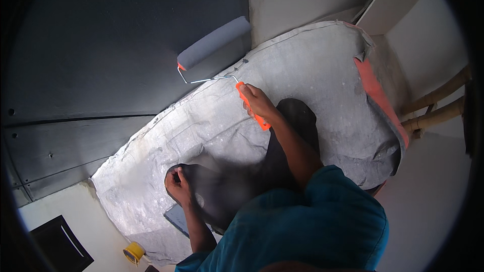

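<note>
My right hand (258, 102) is closed around the orange handle of a paint roller (214, 43). A bent metal rod joins the handle to a long roller sleeve coated in grey. The sleeve is at the dark grey panelled wall (126, 35), near the edge where a pale wall section begins; whether it presses on the surface is hard to tell. My left hand (178, 187) rests by my left knee with its fingers curled in and nothing visible in them. Beneath my left forearm, a flat grey-blue piece (177, 220) lies partly hidden.
A crumpled pale sheet (322, 70) covers the surface under me along the wall. At lower left stands a small yellow bucket (133, 253), near a black framed panel (61, 247). Bamboo-like poles (438, 113) are at the right, beside the sheet's reddish folded edge (375, 90).
</note>
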`<state>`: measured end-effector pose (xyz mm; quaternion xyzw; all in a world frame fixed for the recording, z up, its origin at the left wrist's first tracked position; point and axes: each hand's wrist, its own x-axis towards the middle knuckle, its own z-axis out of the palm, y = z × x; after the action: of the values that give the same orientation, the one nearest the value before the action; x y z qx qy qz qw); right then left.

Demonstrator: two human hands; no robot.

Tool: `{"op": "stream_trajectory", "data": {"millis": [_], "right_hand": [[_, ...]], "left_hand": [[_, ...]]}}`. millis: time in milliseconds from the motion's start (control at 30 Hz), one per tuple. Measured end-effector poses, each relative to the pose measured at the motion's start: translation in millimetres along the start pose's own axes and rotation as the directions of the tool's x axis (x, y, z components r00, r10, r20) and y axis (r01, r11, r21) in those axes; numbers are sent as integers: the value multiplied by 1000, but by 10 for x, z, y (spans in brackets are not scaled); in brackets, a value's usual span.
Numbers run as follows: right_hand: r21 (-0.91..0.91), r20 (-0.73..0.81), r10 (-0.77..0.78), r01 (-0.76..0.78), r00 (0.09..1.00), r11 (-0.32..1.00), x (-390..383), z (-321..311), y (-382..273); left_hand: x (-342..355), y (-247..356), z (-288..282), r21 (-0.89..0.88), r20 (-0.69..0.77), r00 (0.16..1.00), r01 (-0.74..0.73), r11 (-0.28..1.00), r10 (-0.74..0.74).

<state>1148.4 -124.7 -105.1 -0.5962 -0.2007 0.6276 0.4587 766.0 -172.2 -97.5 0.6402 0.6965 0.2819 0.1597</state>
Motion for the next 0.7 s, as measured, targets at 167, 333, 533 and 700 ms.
{"op": "stream_trajectory", "data": {"millis": [167,333,533,700], "right_hand": [[-17,-17,107,-108,994,994,344,-97,402],[-20,-100,200,-203,975,979,663,-87,864],[-399,-282,-117,-5,952,917,377,77,1502],[-626,-147,-463,280,874,728,-541,439,1329]], "left_hand": [[-38,-43,60,31,-37,998,-48,998,49],[-117,0,46,-19,-49,997,-57,998,56],[-66,14,-13,-34,-82,995,-55,998,52],[-105,-116,-85,-71,-151,988,-21,997,10]]}}
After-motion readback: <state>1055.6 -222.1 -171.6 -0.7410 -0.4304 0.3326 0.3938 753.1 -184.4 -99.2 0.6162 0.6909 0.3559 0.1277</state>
